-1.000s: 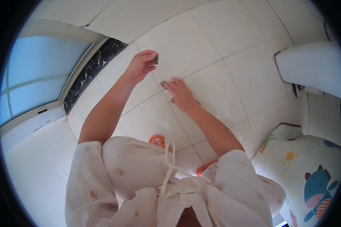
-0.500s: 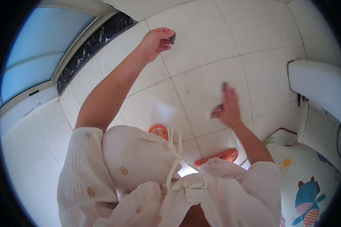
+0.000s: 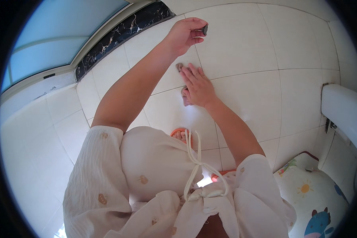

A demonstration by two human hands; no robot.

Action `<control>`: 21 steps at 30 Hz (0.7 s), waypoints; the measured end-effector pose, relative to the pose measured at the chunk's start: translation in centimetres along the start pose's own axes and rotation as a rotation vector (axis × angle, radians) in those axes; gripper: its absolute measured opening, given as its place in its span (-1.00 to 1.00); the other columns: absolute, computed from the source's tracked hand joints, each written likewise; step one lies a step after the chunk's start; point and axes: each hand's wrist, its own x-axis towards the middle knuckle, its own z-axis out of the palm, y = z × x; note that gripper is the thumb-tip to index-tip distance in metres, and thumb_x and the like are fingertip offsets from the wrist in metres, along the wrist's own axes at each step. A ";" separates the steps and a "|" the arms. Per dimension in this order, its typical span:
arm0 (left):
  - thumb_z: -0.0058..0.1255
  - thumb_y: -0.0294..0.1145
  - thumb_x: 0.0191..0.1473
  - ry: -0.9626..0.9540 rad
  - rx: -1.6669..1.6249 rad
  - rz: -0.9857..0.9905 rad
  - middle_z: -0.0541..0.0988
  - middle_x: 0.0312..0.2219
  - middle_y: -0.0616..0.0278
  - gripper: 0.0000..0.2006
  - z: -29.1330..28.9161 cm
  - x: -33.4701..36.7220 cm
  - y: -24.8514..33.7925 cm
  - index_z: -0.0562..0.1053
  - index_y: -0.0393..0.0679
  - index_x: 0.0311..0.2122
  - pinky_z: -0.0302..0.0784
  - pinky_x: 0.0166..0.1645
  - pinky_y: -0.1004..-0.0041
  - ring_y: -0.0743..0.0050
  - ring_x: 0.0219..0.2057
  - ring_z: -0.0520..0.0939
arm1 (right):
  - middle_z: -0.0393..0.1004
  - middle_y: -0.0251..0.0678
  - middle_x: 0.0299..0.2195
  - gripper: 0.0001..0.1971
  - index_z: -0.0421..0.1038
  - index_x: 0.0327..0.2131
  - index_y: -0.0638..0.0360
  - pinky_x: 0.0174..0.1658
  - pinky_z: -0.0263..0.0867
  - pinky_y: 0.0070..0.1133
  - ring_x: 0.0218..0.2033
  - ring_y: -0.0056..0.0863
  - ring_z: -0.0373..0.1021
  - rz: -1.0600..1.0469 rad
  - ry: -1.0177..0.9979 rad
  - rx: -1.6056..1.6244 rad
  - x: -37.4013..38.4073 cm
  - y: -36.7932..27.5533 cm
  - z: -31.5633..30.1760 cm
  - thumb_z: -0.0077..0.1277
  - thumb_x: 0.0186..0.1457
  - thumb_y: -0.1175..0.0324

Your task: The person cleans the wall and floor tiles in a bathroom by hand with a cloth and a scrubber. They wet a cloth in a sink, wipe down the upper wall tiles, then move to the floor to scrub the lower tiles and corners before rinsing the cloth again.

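My left hand (image 3: pixel 187 36) is raised at the upper middle. Its thumb and fingers pinch a small dark flat piece (image 3: pixel 205 29), too small to name. Below and slightly right of it, my right hand (image 3: pixel 200 87) lies nearly flat over a crumpled brownish cloth (image 3: pixel 185 98). Parts of the cloth stick out past the fingertips and beside the thumb; the palm hides the rest. Hand and cloth appear to rest on the pale tiles (image 3: pixel 242 99).
Orange slippers (image 3: pixel 191 139) are on my feet below. A white rounded fixture (image 3: pixel 341 107) stands at the right, above a cushion-like item with cartoon prints (image 3: pixel 301 178). A dark marbled sill (image 3: pixel 119 37) edges a blue-paned door (image 3: pixel 51 39) at upper left.
My right hand has swept left and up across the tiles, the cloth moving with it. The left hand keeps its pinch on the dark piece. The whole view has shifted somewhat.
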 end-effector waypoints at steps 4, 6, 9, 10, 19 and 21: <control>-0.02 -0.32 0.11 0.011 0.033 0.009 0.53 -0.43 0.41 -0.88 -0.1 0.0 0.3 0.46 -0.10 -0.29 0.42 -0.23 0.52 0.63 -0.40 0.50 | 0.14 -0.27 0.19 -0.36 0.22 0.11 0.20 0.30 -0.17 -0.30 0.28 -0.23 -0.06 -0.152 -0.061 -0.027 0.1 -0.4 0.5 0.03 -0.05 0.12; 0.00 -0.34 0.08 0.002 0.018 0.018 0.53 -0.44 0.40 -0.90 0.0 -0.1 0.4 0.46 -0.10 -0.32 0.40 -0.25 0.51 0.61 -0.40 0.51 | 0.16 -0.26 0.17 -0.38 0.23 0.09 0.21 0.27 -0.10 -0.28 0.25 -0.21 -0.02 -0.128 -0.076 -0.021 0.1 -0.4 0.1 0.05 -0.06 0.15; 0.00 -0.35 0.08 0.001 0.036 0.032 0.53 -0.45 0.39 -0.90 -0.5 -0.6 0.8 0.46 -0.10 -0.32 0.40 -0.26 0.52 0.61 -0.40 0.51 | 0.17 -0.24 0.16 -0.36 0.24 0.08 0.20 0.17 0.06 -0.27 0.18 -0.20 0.08 -0.002 0.034 0.083 0.9 -2.1 -2.2 0.14 -0.15 0.27; -0.02 -0.33 0.12 -0.018 0.057 0.037 0.53 -0.45 0.41 -0.88 -0.7 -0.7 0.5 0.46 -0.11 -0.30 0.41 -0.25 0.54 0.63 -0.40 0.51 | 0.16 -0.24 0.16 -0.30 0.22 0.09 0.18 0.12 0.15 -0.27 0.13 -0.21 0.13 0.118 0.153 0.157 0.5 -2.8 -2.8 0.21 -0.22 0.35; -0.04 -0.35 0.11 0.073 0.026 0.052 0.53 -0.45 0.39 -0.89 -3.2 -1.2 1.5 0.46 -0.12 -0.31 0.41 -0.25 0.51 0.60 -0.40 0.50 | 0.21 -0.31 0.12 -0.32 0.26 0.05 0.19 -0.02 0.22 -0.37 -0.06 -0.20 0.20 0.123 0.062 -0.054 1.3 -3.3 1.2 0.19 -0.26 0.34; -0.02 -0.36 0.09 0.084 0.012 0.067 0.52 -0.44 0.38 -0.90 -3.6 -1.4 2.2 0.47 -0.12 -0.33 0.41 -0.25 0.49 0.57 -0.39 0.50 | 0.22 -0.35 0.11 -0.41 0.28 0.04 0.18 -0.03 0.21 -0.36 -0.06 -0.23 0.20 0.101 0.060 -0.054 3.4 -4.0 2.9 0.10 -0.17 0.34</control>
